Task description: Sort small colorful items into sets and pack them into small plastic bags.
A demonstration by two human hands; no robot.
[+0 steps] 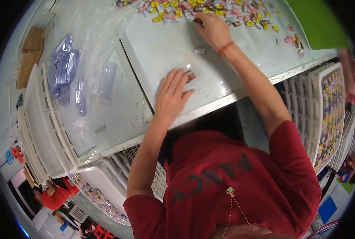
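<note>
My left hand (172,93) lies flat on the pale table (157,44), fingers stretched out. By its fingertips is a small brown piece (190,75), seemingly in a clear plastic case whose outline is hard to make out. My right hand (215,31), a red band at its wrist, reaches to the near edge of a spread of small colourful pieces (179,12). Its thumb and fingers are pinched on a small dark piece (198,22), partly hidden by the fingers. A single pale piece (199,51) lies between my hands.
Clear plastic cases (66,65) are heaped on the left, beside crumpled clear film (99,32). White crates (52,119) stand at the left edge. Stacked trays of colourful pieces (331,111) stand at the right. A green sheet (321,24) covers the far right corner. Another person (53,197) is at lower left.
</note>
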